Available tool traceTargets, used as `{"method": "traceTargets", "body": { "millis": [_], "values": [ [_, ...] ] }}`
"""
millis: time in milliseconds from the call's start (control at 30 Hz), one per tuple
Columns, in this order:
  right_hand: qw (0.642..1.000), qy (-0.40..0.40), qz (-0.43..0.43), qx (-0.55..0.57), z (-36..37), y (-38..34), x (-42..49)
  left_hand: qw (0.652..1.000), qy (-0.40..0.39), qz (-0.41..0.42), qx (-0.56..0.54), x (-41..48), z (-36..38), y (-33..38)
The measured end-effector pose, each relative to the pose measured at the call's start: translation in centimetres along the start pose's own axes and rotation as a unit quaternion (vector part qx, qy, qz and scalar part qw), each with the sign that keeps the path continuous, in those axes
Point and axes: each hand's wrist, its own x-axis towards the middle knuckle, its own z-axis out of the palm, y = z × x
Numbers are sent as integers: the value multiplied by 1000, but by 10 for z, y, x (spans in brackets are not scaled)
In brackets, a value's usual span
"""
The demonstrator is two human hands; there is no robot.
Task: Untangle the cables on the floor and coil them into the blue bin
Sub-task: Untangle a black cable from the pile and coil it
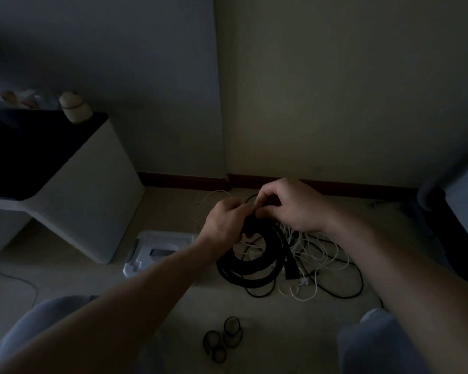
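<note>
Head view, left hand (227, 220) and right hand (291, 207) pinching cables (237, 269), tangled black and white heap

Single view — head-worn wide-angle, pitched forward and down at the floor (308, 319), facing the wall corner (223, 117). Close range: left hand (227, 220) and right hand (289, 206) mid-frame at arm's length, over the cable tangle (254, 265) — forearms run in from the bottom edge.

Left hand (225, 220), right hand (291, 207) on cables (241, 268)
</note>
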Motion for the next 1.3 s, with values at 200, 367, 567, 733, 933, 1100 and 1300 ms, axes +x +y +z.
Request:
{"method": "traceTargets", "body": {
  "millis": [200,367,567,733,933,1100,1300],
  "values": [
    [996,74,-33,-43,-3,-9,-2,1000,18,11,7,4,-1,3],
    [992,79,-55,-82,-7,-18,-6,998,0,34,52,11,-5,6],
    [995,18,-37,-87,-16,-19,-10,992,-12,75,100,8,-1,4],
    [996,7,-23,-84,-17,-13,-6,989,-47,93,106,9,-2,7],
    [997,25,-26,-61,-17,-9,-4,995,-71,55,32,8,-3,8],
    [998,51,-27,-35,-16,-9,-4,994,-87,64,-4,8,-4,9],
    [997,74,-10,-13,-16,-6,-3,994,-71,85,0,4,-2,10]
  ]
}}
